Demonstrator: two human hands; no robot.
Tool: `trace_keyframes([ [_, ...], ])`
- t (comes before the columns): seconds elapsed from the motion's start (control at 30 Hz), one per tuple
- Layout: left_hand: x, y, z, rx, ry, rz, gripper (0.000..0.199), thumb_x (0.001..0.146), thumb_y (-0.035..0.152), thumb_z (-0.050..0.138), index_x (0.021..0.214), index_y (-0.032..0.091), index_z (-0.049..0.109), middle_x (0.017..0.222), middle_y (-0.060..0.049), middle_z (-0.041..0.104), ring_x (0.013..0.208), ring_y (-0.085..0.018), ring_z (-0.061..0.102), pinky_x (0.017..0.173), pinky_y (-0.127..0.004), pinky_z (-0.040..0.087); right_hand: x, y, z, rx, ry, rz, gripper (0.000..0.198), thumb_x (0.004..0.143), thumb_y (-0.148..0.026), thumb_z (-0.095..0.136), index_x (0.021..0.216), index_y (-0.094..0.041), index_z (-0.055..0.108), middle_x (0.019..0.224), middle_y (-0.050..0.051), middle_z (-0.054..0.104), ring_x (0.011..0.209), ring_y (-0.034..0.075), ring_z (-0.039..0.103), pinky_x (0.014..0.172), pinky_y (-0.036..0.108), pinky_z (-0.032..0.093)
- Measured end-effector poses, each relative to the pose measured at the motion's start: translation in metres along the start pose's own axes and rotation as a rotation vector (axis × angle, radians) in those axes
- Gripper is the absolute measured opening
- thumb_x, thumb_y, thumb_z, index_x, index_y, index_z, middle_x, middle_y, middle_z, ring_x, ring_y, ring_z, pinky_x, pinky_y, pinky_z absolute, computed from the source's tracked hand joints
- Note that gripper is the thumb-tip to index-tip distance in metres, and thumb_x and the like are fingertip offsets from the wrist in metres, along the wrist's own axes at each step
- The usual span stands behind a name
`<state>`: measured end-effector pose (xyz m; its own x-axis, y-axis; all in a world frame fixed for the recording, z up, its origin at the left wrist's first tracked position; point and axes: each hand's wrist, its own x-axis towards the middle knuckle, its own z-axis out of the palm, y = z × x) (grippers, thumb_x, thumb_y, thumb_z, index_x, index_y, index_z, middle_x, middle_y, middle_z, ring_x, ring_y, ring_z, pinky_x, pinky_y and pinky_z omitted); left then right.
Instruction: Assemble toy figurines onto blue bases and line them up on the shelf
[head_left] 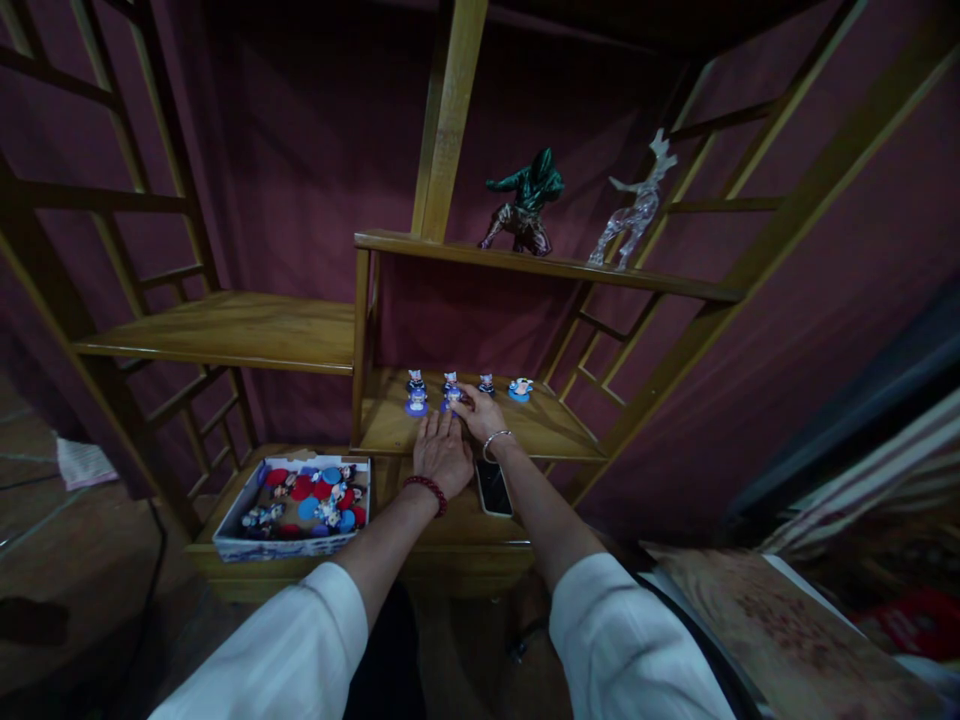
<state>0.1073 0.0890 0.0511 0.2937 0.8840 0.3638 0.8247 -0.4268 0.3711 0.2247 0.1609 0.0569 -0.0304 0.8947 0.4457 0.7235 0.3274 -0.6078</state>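
Left of the middle of the lower shelf point(536, 428), in its front row, stands the purple-based figurine point(451, 397). The right hand point(482, 416) is over the shelf, thumb and fingers drawn narrow at the figurine's right side; whether they grip it, I cannot tell. The left hand point(444, 452), palm down and flat, is at the shelf's front edge, just short of the figurine. A phone point(493, 488) lies below the shelf's front.
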Motion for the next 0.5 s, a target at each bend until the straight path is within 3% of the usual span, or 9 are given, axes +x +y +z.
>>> trace_keyframes([
  [0.17,0.0,0.0,0.0,0.011,0.019,0.009,0.05,0.079,0.028,0.032,0.125,0.009,0.037,0.132,-0.009,0.038,0.124,-0.022,0.025,0.104,-0.038,0.011,0.001,0.004,0.002,-0.029,-0.009,-0.023,0.037,0.073,-0.025,0.055,0.109,-0.025,0.053,0.098,0.002,0.06,0.086,0.014,0.055,0.078,0.028,0.046],
  [0.5,-0.001,0.0,-0.001,0.006,0.01,0.01,0.049,0.079,0.027,0.031,0.125,0.011,0.035,0.133,-0.009,0.036,0.125,-0.022,0.023,0.104,-0.04,0.011,0.004,0.01,0.005,-0.057,-0.02,0.02,0.029,0.073,-0.023,0.055,0.102,-0.024,0.055,0.084,0.0,0.064,0.075,0.012,0.059,0.073,0.026,0.047],
])
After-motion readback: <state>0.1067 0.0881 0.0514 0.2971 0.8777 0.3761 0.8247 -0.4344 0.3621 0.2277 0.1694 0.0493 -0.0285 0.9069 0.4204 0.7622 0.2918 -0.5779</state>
